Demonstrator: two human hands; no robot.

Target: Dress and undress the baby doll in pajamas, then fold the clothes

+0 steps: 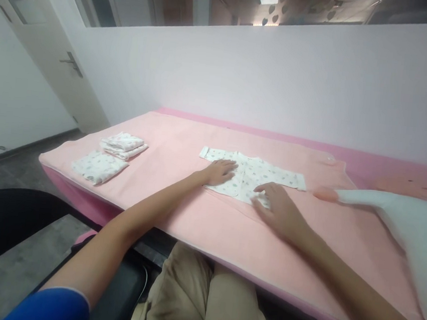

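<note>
On roomy pink cloth (177, 144), left grip (220, 172) lies flat on the shirt (252, 173); right grip (279, 209), at hem (262, 199), unclear.

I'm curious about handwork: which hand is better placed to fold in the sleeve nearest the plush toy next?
Probably the right hand: it is at the baby shirt's lower edge, nearer that sleeve. The left hand lies flat near the opposite sleeve.

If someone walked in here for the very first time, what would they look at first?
Probably the little spotted long-sleeved shirt, laid flat mid-picture on the pink cover, with the left hand and right hand on it. Next, maybe the big white goose-like plush at the right edge, its orange tip pointing toward the shirt. Folded spotted clothes lie on the left.
</note>
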